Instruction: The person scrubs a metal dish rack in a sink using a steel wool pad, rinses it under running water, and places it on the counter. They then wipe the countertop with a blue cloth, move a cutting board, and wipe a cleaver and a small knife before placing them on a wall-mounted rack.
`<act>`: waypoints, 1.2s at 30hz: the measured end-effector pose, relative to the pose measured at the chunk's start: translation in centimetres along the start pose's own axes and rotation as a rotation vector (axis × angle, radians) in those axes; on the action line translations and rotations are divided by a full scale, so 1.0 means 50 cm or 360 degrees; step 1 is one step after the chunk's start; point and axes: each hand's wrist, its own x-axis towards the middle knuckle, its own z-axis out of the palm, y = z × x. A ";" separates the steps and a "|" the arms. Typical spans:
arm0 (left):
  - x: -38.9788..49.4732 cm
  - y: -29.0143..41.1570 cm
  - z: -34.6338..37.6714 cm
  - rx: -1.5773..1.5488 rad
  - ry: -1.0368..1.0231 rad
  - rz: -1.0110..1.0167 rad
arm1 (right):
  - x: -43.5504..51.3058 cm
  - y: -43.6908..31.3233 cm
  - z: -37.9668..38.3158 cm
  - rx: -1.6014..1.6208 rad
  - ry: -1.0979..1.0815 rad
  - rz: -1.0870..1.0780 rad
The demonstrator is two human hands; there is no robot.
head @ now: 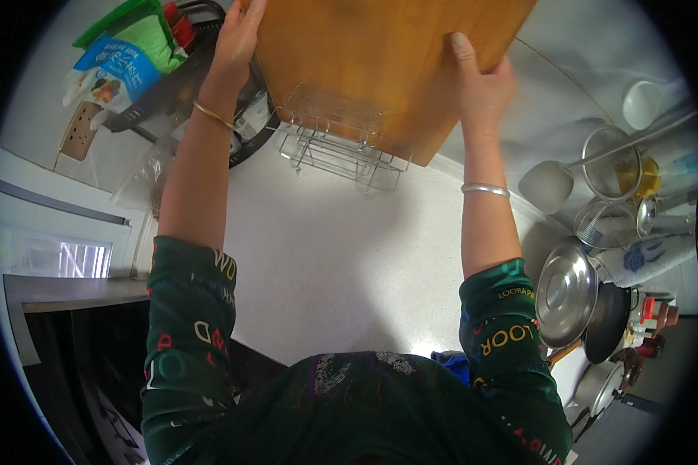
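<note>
A large wooden board is held up at the top of the view, with its upper part out of frame. My left hand grips its left edge. On the right side, my right hand holds the board with the thumb on its near face and the fingers behind. A metal wire rack stands on the white countertop at the board's lower edge, partly in front of it. Each forearm wears a bangle below a pushed-up green printed sleeve.
At upper left, a black rack holds a baking soda bag near a wall socket. Along the right hang a ladle, strainers and a towel. A metal lid and dark pan are nearby.
</note>
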 end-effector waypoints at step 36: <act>-0.839 -0.074 -0.002 0.0493 -0.0430 -0.1108 | -0.696 -0.181 -0.862 -0.1358 -0.0271 0.1038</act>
